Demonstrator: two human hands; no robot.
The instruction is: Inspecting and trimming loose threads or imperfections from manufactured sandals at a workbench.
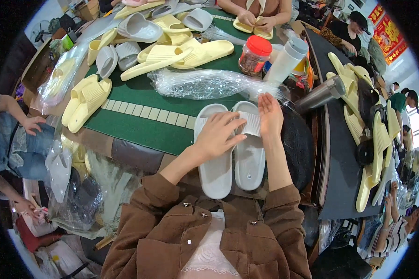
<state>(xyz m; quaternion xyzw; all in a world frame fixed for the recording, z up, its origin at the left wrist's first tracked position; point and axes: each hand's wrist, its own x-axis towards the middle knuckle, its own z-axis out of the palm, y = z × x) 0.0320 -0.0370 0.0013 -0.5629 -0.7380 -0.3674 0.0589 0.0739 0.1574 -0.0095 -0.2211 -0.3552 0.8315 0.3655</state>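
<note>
Workroom space spreads on every side of the grey slippers, with people to the left, to the right and beyond. Those slippers are at the near edge of a green-topped counter, side by side, heels toward the wearer. Right of them stands a dark counter with more yellow slippers and a few black ones. Well beyond them is a loose heap of yellow and grey slippers, and farther still a co-worker handles a yellow pair. Just beyond the grey slippers lies a bundle of clear bags; behind its right end are a pale bottle and a red-lidded jar.

On the grey slippers, the left hand lies palm down over the left strap, its thumb and fingers apart and reaching to the right strap. The right hand stands flat and unclosed by the outer side; whether it touches, I cannot tell. The step in hand looks like squaring up the pair. My judgement is that the next move calls for even pressure from both sides, keeping the two level.
</note>
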